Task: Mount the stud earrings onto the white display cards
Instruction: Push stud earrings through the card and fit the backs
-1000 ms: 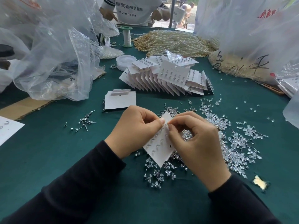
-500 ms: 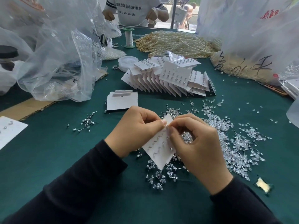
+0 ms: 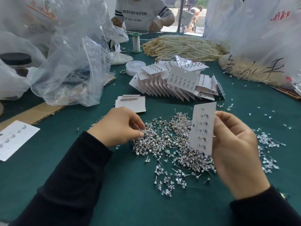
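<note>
My right hand (image 3: 236, 152) holds a white display card (image 3: 202, 128) upright by its right edge. Several studs sit on the card in two columns. My left hand (image 3: 117, 126) rests on the left edge of the heap of silver stud earrings (image 3: 162, 141) on the green cloth, with thumb and forefinger pinched on a stud there. Clear earring backs (image 3: 171, 181) lie scattered in front of the heap. A small stack of blank cards (image 3: 130, 103) lies just beyond my left hand. Filled cards (image 3: 175, 84) are fanned in a row farther back.
Crumpled clear plastic bags (image 3: 70, 70) crowd the left side. A partly filled card (image 3: 14, 139) lies at the left edge. Pearl strands (image 3: 184, 46), a thread spool (image 3: 136, 42) and a round white box (image 3: 135, 67) sit at the back. Another person (image 3: 143, 13) works across the table.
Both hands held the card together before. My left hand has let go and dropped onto the stud heap, and my right hand has swung the card to the right and stood it upright.
</note>
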Demonstrator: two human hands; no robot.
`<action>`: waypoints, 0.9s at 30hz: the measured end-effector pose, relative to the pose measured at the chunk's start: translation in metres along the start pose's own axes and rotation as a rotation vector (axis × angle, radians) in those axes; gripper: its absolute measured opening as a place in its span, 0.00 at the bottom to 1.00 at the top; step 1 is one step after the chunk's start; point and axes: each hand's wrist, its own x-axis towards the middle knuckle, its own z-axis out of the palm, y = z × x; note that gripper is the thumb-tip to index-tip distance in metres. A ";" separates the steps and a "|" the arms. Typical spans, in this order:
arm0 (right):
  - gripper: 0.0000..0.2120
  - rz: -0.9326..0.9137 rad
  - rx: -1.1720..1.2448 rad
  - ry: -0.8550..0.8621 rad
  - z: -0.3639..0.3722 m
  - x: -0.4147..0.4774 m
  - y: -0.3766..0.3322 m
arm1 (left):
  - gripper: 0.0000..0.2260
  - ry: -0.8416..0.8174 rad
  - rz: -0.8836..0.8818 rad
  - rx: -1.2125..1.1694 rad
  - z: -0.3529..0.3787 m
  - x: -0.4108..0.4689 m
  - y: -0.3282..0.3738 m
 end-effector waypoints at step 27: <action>0.14 0.351 0.159 -0.101 0.001 0.001 -0.002 | 0.05 0.062 0.279 -0.848 0.013 -0.009 0.031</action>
